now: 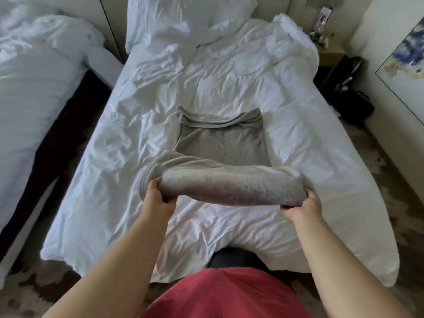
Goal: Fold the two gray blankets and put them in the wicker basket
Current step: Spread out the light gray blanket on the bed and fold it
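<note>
A gray blanket lies on the white bed, partly folded into a narrow strip, with its far end bunched in folds. Its near end is lifted off the sheet as a thick folded edge and curls over toward the far end. My left hand grips the left corner of that lifted edge. My right hand grips the right corner. A second gray blanket and the wicker basket are not in view.
The white bed with rumpled sheet fills the middle; a duvet and pillows are heaped at its head. A second bed stands to the left. A nightstand and a dark bag sit to the right.
</note>
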`<control>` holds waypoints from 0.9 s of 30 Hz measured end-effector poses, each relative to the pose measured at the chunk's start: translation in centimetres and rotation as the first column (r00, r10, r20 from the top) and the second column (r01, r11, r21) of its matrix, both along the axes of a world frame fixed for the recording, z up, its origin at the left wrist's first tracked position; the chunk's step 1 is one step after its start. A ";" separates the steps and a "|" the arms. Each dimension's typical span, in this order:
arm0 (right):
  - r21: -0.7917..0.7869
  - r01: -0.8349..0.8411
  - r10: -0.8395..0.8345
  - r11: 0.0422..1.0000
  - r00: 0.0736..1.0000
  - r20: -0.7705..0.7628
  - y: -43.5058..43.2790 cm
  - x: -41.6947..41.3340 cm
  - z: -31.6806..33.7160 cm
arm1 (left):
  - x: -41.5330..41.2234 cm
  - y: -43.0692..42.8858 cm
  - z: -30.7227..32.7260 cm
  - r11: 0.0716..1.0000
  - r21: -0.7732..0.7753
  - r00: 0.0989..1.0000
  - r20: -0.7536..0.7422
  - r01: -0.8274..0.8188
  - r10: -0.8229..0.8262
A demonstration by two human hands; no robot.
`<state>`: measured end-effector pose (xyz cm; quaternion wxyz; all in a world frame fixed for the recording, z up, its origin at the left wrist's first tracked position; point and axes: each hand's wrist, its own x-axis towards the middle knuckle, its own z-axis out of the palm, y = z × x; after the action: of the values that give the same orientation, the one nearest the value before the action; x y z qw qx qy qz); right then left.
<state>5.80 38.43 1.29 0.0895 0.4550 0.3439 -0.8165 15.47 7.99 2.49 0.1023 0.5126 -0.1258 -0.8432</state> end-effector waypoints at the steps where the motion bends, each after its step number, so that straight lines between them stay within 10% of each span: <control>1: 0.004 -0.001 0.001 1.000 0.998 -0.058 0.2 0.3 1.3 | 0.6 0.1 1.1 1.000 -0.022 0.999 -0.038 -0.002 0.001; 6: 0.077 0.019 -0.009 0.997 0.990 -0.139 1.3 6.2 3.2 | 6.7 1.5 2.3 0.998 -0.055 0.997 -0.074 -0.017 0.013; 17: 0.094 0.018 -0.041 0.995 0.969 0.246 4.2 25.1 -2.3 | 24.0 3.8 -2.5 0.998 0.025 0.958 0.282 -0.058 0.049; 27: 0.088 0.030 -0.053 0.996 0.959 0.279 2.6 25.4 -0.5 | 24.8 2.4 -0.9 0.987 0.076 0.933 0.342 -0.144 0.110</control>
<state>31.17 40.98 0.81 0.1012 0.5769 0.3518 -0.7302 40.26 10.39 1.59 0.1079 0.6607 -0.0659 -0.7399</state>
